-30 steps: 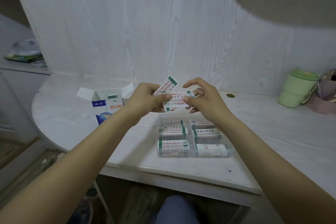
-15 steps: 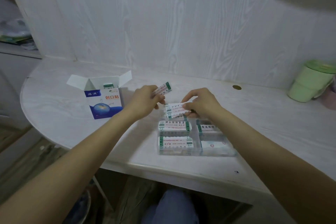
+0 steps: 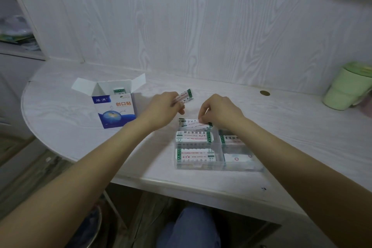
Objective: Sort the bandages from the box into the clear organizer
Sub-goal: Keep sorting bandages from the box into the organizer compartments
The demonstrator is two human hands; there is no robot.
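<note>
We see the left hand (image 3: 163,109) pinching a few bandages (image 3: 184,97) above the counter (image 3: 60,110). The right hand (image 3: 219,111) pinches another bandage strip (image 3: 191,122) at the clear organizer's (image 3: 220,167) far-left compartment; the open box (image 3: 114,108) stands left

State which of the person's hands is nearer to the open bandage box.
Left. The left hand hovers just right of the open bandage box; the right hand is farther right, at the clear organizer.
</note>
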